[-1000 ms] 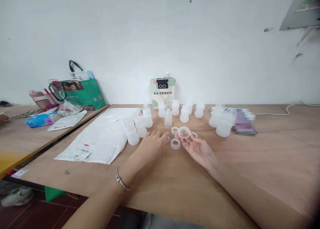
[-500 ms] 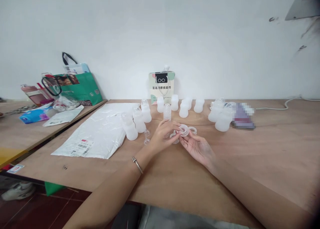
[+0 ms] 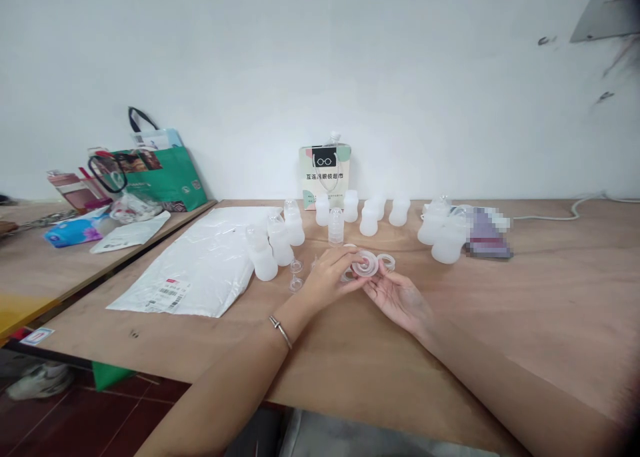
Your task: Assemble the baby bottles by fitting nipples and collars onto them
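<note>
Clear nipples (image 3: 296, 283) stood on the table (image 3: 345, 370); rightward, the left grip (image 3: 327, 277) was clamped on a raised bottle collar (image 3: 367, 264), seemingly light, stiff and slippery, best held by its rim; the right grip (image 3: 401, 302) held its lower right edge.

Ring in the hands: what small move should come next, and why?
Probably press the clear teat gently into the ring: it appears to sit within the opening, the left hand has fingers there, and the right hand supports the lower edge. Whether the teat is fully seated cannot be seen.
</note>
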`<act>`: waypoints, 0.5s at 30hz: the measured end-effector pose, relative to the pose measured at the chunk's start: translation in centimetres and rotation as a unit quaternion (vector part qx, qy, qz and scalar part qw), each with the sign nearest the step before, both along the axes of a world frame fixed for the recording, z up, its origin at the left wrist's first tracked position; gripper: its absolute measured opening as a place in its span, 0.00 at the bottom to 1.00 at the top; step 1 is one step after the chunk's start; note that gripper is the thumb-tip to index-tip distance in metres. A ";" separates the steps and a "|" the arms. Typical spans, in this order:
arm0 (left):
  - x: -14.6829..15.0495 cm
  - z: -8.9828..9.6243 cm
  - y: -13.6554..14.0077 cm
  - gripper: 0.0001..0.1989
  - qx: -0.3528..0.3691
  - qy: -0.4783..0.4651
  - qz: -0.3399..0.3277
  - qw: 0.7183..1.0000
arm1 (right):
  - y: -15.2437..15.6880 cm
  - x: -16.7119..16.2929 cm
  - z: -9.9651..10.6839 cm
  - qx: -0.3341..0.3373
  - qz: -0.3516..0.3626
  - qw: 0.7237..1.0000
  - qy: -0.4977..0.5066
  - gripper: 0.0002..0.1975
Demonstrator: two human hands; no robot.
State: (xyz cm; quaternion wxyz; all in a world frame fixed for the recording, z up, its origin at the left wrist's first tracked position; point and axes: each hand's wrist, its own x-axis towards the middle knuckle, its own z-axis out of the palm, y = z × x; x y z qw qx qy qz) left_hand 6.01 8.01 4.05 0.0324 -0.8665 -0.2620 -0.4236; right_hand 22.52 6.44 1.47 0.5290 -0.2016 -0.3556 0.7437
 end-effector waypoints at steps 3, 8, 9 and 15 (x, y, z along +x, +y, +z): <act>0.3 -0.2 -0.1 0.12 0.011 -0.020 0.001 1.000 | 0.1 0.0 -0.1 -0.025 -0.018 0.999 0.016 0.05; 0.5 0.2 -0.7 0.13 -0.010 -0.030 -0.003 0.999 | 0.2 -0.1 -0.5 -0.033 -0.017 0.999 0.022 0.08; 0.5 0.3 -0.8 0.16 -0.023 -0.032 0.004 0.999 | 0.2 -0.1 -0.6 -0.026 -0.017 0.999 0.011 0.08; 0.8 0.4 -0.9 0.22 -0.077 -0.020 0.014 0.997 | -0.2 -0.3 -0.4 -0.045 -0.039 0.997 -0.057 0.07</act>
